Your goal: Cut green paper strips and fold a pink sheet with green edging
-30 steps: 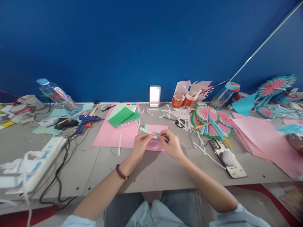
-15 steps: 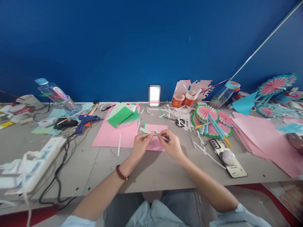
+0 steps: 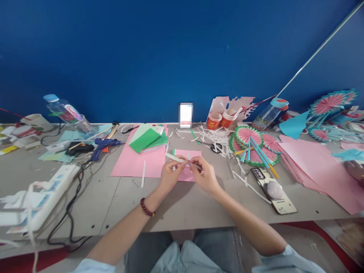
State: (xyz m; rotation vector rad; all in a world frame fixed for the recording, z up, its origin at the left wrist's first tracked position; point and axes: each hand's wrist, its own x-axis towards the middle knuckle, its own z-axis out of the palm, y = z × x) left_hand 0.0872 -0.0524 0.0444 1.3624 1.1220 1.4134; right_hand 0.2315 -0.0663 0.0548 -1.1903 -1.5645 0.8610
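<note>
My left hand (image 3: 171,172) pinches a narrow white strip (image 3: 174,157), probably paper or tape, that sticks out to the upper left. Close against it, my right hand (image 3: 204,170) is closed in a pinch on the same strip's other part, the fingertips of both hands almost meeting. Below the fingers a small pink sheet (image 3: 190,175) with a green left edge lies on the table. A larger pink sheet (image 3: 125,163) lies to the left, bearing green sheets (image 3: 145,140) and a loose white strip (image 3: 143,174).
A blue glue gun (image 3: 99,146), black cables and a white power strip (image 3: 54,195) lie left. Scissors (image 3: 215,148), white scraps, paper fans (image 3: 250,140), red paper cups (image 3: 214,120) and a phone (image 3: 274,189) lie right. Another person's hand (image 3: 355,168) shows at the right edge.
Both hands stay together above the small pink sheet. The white strip's free end has shifted slightly left, and my fingers have changed position a little.
</note>
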